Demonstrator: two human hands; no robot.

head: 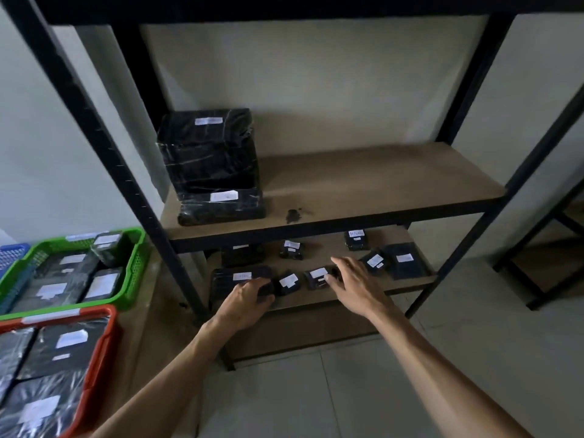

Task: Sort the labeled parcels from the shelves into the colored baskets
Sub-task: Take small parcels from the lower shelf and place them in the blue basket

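Several small black parcels with white labels lie on the lower shelf [316,300]. My left hand [245,300] curls around the right end of a long flat parcel [232,279] at the shelf's front left. My right hand [354,282] reaches in with fingers spread, its fingertips touching a small labeled parcel [317,276]; no firm grip shows. Between the hands sits another small parcel [289,282]. A big black wrapped parcel [208,150] stands on a flat one [221,207] on the middle shelf [379,184].
A green basket [132,273] and a red basket [104,349] with black parcels stand on the floor at left, a blue basket [12,251] behind them. Black metal uprights frame the shelves. A second rack [543,248] stands at right. Grey tiled floor lies below.
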